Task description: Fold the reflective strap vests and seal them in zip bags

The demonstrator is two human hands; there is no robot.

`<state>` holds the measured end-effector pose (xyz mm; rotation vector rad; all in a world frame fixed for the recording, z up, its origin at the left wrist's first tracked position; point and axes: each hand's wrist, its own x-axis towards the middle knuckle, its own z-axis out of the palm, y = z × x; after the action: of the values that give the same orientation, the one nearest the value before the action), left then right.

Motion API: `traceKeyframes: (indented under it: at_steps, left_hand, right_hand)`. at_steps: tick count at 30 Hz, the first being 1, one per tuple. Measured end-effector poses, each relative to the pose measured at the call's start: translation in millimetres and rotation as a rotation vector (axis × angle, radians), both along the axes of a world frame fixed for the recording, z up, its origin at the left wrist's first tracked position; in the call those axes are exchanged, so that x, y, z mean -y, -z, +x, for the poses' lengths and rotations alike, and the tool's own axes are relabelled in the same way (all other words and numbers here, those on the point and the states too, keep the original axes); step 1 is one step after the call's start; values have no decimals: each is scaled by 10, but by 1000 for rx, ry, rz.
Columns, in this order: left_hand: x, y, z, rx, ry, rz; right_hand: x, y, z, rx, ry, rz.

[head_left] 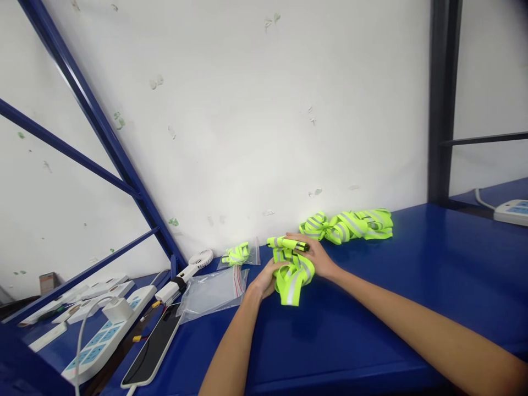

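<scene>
Strap (294, 273) over tabletop (350, 330), held between our left hand (266, 279), half-curled on lower folds, and right hand (317, 257), half-curled behind roll (284, 242); roll lies crosswise, nearer right hand, tail (291, 297) toward us.

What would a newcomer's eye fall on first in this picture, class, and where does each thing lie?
First comes the bright yellow-green strap with its grey stripe, held between the left hand and right hand over the blue table. Behind it to the right, a heap of matching straps lies near the white wall. Off to the left, a white handheld fan sits beside a clear plastic bag.
</scene>
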<state>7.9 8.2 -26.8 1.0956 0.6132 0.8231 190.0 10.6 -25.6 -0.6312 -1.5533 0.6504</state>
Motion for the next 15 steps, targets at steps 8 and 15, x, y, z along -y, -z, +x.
traceKeyframes:
  at_steps: [8, 15]
  left_hand:
    - [-23, 78, 195, 111, -173, -92]
    - [67, -34, 187, 177, -357, 247]
  right_hand:
    - [-114, 242, 204, 321, 75, 156]
    - [-190, 248, 167, 275, -23, -67]
